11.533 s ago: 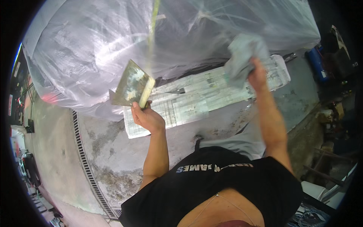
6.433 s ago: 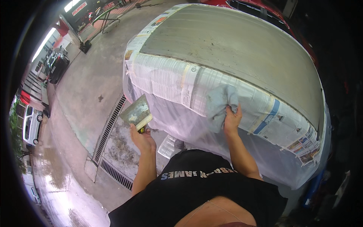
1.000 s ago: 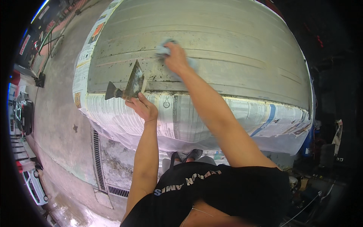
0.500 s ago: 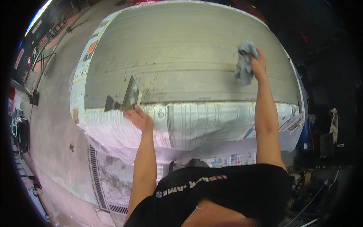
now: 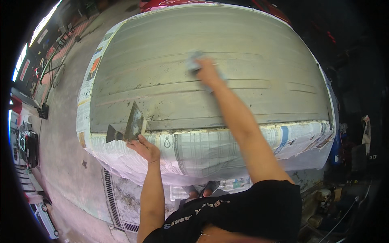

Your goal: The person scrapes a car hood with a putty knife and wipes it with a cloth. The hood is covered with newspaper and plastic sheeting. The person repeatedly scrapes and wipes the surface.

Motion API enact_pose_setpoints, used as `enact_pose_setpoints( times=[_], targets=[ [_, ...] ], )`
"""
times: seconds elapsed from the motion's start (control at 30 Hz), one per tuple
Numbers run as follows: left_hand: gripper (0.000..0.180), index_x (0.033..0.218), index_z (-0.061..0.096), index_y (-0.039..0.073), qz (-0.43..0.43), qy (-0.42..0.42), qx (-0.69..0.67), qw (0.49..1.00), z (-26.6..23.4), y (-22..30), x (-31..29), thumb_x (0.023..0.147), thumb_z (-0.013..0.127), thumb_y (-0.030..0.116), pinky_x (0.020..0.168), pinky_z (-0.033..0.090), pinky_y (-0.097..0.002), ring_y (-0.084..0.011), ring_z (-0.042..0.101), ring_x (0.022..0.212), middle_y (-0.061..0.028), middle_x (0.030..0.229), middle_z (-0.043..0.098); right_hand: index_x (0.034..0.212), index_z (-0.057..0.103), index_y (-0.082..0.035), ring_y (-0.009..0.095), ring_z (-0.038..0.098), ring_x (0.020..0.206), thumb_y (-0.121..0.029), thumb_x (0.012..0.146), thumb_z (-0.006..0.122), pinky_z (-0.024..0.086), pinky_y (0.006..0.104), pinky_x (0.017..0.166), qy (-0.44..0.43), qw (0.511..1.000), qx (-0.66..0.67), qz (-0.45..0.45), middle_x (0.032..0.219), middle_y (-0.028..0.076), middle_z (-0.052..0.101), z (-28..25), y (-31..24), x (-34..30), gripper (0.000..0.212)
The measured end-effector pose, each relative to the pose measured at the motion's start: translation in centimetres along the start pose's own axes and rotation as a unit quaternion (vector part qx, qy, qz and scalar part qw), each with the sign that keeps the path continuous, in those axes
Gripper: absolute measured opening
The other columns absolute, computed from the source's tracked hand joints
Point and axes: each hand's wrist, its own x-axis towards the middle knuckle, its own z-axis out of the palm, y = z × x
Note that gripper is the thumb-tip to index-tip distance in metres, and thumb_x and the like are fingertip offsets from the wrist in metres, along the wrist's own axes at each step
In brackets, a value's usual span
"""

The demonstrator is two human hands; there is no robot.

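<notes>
My left hand (image 5: 144, 148) holds a wide metal putty knife (image 5: 133, 124) and a smaller dark scraper (image 5: 112, 134) at the near edge of a grey filler-coated car panel (image 5: 259, 52). My right hand (image 5: 206, 71), blurred with motion, presses a pale blue-grey cloth (image 5: 193, 63) onto the middle of that panel. Newspaper masking (image 5: 210, 148) is taped along the panel's near and left edges.
Clear plastic sheeting (image 5: 133, 176) hangs below the newspaper. A metal drain grate (image 5: 111, 198) runs along the concrete floor at my left. Parked cars (image 5: 28, 143) stand far left. Clutter and cables (image 5: 328, 198) lie at the lower right.
My right hand has swept the cloth from the panel's right side to its middle. The left hand with the putty knife has stayed at the near edge.
</notes>
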Motion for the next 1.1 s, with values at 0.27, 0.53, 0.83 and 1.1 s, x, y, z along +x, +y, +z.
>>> enact_pose_setpoints(
  times=[0.27, 0.53, 0.83, 1.1],
  targets=[
    [0.058, 0.147, 0.025, -0.016, -0.050, 0.015, 0.028, 0.998, 0.1, -1.0, 0.0, 0.111, 0.039, 0.027, 0.112, 0.029, -0.0509, -0.0501, 0.037, 0.129, -0.0389, 0.142, 0.029, 0.128, 0.068, -0.009, 0.037, 0.059, 0.125, 0.006, 0.079, 0.063, 0.046, 0.0410, 0.107, 0.111, 0.987, 0.108, -0.034, 0.135, 0.021, 0.060, -10.7, -0.7, 3.9, 0.052],
    [0.048, 0.141, 0.036, -0.017, -0.044, 0.006, 0.024, 0.999, -0.3, -1.0, -1.5, 0.109, 0.045, 0.018, 0.113, 0.026, -0.0541, -0.0520, 0.037, 0.128, -0.0427, 0.141, 0.029, 0.141, 0.060, -0.017, 0.036, 0.056, 0.126, -0.006, 0.080, 0.066, 0.044, 0.0459, 0.109, 0.073, 0.951, -0.236, 0.185, 0.135, 0.019, 0.059, -11.6, 18.6, 8.5, 0.062],
    [0.056, 0.142, 0.031, -0.020, -0.032, 0.001, 0.020, 0.999, 0.2, -0.9, -0.3, 0.111, 0.042, 0.025, 0.112, 0.028, -0.0527, -0.0534, 0.036, 0.129, -0.0444, 0.144, 0.025, 0.124, 0.070, -0.012, 0.036, 0.056, 0.126, 0.006, 0.075, 0.066, 0.044, 0.0391, 0.110, -0.173, 0.962, 0.188, -0.094, 0.132, 0.017, 0.061, 5.8, -5.1, 8.8, 0.053],
    [0.080, 0.146, 0.019, -0.024, -0.161, -0.023, 0.022, 0.986, -0.2, 0.7, 0.0, 0.110, 0.032, 0.046, 0.126, 0.005, -0.0493, -0.0520, 0.005, 0.151, -0.0457, 0.157, 0.004, 0.128, 0.068, -0.011, 0.033, 0.058, 0.126, 0.003, 0.083, 0.065, 0.045, 0.0378, 0.108, 0.069, 0.984, 0.157, -0.042, 0.134, 0.016, 0.061, -13.8, 0.6, 0.0, 0.047]
  ],
)
